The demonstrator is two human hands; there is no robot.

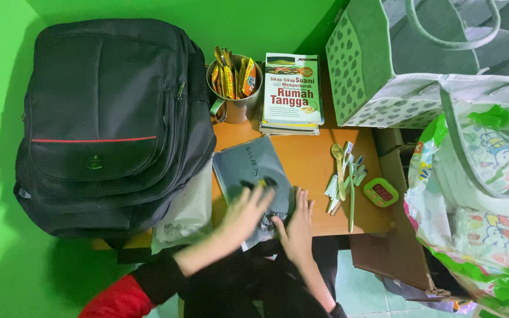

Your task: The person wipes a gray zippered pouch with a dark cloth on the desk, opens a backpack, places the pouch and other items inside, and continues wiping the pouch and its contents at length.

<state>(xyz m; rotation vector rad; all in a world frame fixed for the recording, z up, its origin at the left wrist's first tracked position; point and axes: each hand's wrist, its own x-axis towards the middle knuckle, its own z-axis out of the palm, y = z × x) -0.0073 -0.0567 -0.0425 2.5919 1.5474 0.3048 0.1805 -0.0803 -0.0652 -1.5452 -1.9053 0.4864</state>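
I see both hands down on a flat grey plastic packet (253, 176) that lies on the orange-brown wooden tabletop (310, 162), between the big black fabric backpack (110, 123) and a loose bunch of toothbrushes and small spoons (344, 176). The packet is glossy, roughly rectangular and turned at a slant; its near end is covered by the hands and some small dark objects sit on it there, too blurred for me to identify. My left hand (245, 211) is smeared by motion, fingers spread and lying over the packet; I cannot tell whether it grips anything. My right hand (297, 227) rests flat with fingers extended along the packet's right edge, grasping nothing. Behind the packet stand a metal mug of yellow sachets (235, 82) and a green-covered book (293, 88). A clear plastic bag (187, 215) lies just left of the packet.
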